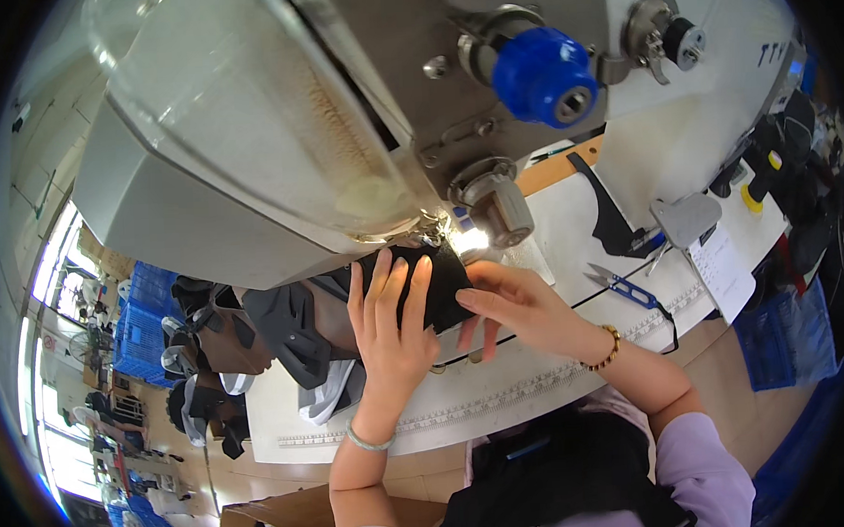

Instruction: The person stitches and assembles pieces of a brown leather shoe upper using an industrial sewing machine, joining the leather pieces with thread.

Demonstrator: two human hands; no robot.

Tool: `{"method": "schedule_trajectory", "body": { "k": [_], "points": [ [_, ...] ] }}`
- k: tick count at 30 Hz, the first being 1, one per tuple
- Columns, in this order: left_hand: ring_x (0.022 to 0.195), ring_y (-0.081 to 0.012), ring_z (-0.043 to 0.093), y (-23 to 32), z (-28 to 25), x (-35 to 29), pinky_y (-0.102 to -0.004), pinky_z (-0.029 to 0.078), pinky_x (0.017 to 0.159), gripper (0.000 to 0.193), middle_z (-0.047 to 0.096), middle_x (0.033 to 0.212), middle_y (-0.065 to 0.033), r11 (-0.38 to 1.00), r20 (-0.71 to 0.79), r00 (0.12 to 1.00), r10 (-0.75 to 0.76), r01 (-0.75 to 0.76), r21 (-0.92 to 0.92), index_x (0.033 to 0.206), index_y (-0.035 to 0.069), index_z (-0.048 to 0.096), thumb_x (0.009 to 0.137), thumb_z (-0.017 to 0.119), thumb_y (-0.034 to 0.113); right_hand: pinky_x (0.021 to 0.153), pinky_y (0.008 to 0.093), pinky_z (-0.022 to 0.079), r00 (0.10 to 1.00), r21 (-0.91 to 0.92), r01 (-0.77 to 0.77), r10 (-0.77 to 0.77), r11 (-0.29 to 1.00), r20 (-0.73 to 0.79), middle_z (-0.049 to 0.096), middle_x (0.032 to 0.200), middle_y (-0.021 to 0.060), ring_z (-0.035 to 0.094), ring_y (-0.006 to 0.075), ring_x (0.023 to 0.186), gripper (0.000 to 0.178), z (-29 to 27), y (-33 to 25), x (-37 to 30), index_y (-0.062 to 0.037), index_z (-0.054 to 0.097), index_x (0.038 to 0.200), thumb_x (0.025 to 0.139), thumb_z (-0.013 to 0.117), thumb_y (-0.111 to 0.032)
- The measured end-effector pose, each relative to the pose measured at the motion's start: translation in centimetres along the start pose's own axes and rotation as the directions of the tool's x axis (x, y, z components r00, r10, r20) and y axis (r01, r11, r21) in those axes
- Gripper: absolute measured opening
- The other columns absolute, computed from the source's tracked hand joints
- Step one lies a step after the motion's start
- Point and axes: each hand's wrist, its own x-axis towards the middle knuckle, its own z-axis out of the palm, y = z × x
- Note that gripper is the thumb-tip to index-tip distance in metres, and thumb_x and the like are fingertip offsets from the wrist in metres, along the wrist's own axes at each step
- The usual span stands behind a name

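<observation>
A black piece of material (449,286) lies on the white table below the lit needle area of a sewing machine (343,173). My left hand (387,326) is open, its fingers stretched out flat on the black piece. At the piece's right edge, my right hand (510,297) has thumb and index finger closed on it, while the other fingers curl below. Dark grey and black shoe uppers (298,335) with white and grey parts lie left of my left hand. The needle itself is hidden by glare and the machine's head.
Blue-handled thread snips (628,290) lie to the right, near a curved black cut piece (604,208). A ruler strip (521,383) runs along the table's front edge. More uppers (221,357) hang at the left. Blue crates (147,323) stand beyond; another blue crate (774,338) is at right.
</observation>
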Motion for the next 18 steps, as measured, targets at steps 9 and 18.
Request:
{"method": "schedule_trajectory", "body": {
  "k": [9, 18],
  "points": [
    [0.121, -0.0319, 0.041, -1.5, -1.3, 0.1, -0.0546, 0.023, 0.103, 0.055, 0.048, 0.121, -0.0074, 0.979, 0.192, 0.981, 0.034, 0.005, -0.201, 0.111, 0.023, 0.058, 0.061, 0.065, 0.000, 0.050, 0.0239, 0.052, 0.979, 0.323, 0.134, -0.176, 0.937, 0.104, 0.059, 0.080, 0.0092, 0.063, 0.0166, 0.062, 0.020, -0.7, 2.3, 0.6, 0.0050, 0.049, 0.106, 0.091, 0.046, -0.009],
    [0.119, -0.0334, 0.043, -2.1, -0.1, -0.5, -0.0548, 0.024, 0.101, 0.044, 0.051, 0.121, -0.0063, 0.985, 0.117, 0.985, 0.130, -0.114, -0.132, 0.109, 0.024, 0.061, 0.070, 0.060, 0.004, 0.050, 0.0236, 0.051, 0.977, 0.302, 0.165, -0.198, 0.939, 0.080, 0.058, 0.078, 0.0096, 0.063, 0.0169, 0.060, 0.019, -0.5, 1.7, 0.3, 0.0054, 0.049, 0.101, 0.092, 0.046, -0.011]
  ]
}}
